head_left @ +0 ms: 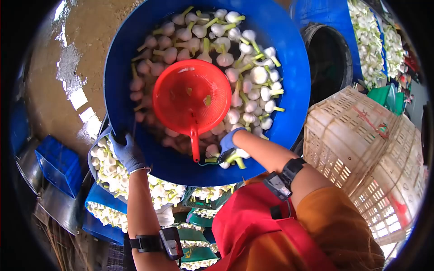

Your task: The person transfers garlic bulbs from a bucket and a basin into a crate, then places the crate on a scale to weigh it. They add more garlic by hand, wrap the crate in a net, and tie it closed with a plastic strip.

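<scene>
A large blue tub (296,86) holds water and many garlic bulbs (168,55) with short green stems. On top of them floats a red plastic strainer (192,97), its handle pointing toward me, with a few small yellowish scraps inside. My left hand (129,153), in a blue-grey glove, is closed over the tub's left rim, beside a container heaped with garlic. My right hand (230,141), also gloved, reaches inside the near wall of the tub. Its fingers are curled around garlic bulbs with green stems, partly hidden. A thin green cord trails from the strainer handle toward it.
Stacked pale plastic crates (343,135) stand at the right, with a black barrel (327,58) behind them. More garlic (368,45) fills blue containers at the upper right. Below left are a blue crate (58,165) and metal vessels. Wet floor (95,40) extends at the upper left.
</scene>
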The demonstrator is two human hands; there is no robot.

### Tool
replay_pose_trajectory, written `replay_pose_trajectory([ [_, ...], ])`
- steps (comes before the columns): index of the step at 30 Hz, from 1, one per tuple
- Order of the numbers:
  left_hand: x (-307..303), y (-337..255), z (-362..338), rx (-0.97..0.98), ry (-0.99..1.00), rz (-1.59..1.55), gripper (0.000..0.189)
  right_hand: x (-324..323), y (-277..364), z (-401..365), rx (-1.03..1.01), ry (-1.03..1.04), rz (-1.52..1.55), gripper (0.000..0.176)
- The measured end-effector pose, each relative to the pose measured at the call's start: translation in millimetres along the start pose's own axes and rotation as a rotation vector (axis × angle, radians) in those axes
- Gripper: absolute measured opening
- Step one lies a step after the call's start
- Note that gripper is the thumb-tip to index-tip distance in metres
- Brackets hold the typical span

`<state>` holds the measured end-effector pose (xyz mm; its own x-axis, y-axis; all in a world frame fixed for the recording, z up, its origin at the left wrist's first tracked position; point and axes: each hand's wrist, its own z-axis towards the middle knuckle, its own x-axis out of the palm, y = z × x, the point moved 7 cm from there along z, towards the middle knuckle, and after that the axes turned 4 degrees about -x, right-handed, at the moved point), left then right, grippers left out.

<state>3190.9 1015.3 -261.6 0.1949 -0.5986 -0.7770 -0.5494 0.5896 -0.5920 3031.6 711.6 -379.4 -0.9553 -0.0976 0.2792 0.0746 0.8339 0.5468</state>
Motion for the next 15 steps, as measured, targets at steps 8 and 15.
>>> replay_pose_trajectory([
  [8,-1.0,-7.8,-2.5,0.003,0.003,-0.047,0.032,13.5,15.0,-41.4,0.132,-0.211,-0.053,0.049],
  [15,-1.7,-10.9,-3.8,0.027,-0.011,-0.018,0.032,43.5,3.5,-56.7,0.077,-0.664,-0.290,0.045],
])
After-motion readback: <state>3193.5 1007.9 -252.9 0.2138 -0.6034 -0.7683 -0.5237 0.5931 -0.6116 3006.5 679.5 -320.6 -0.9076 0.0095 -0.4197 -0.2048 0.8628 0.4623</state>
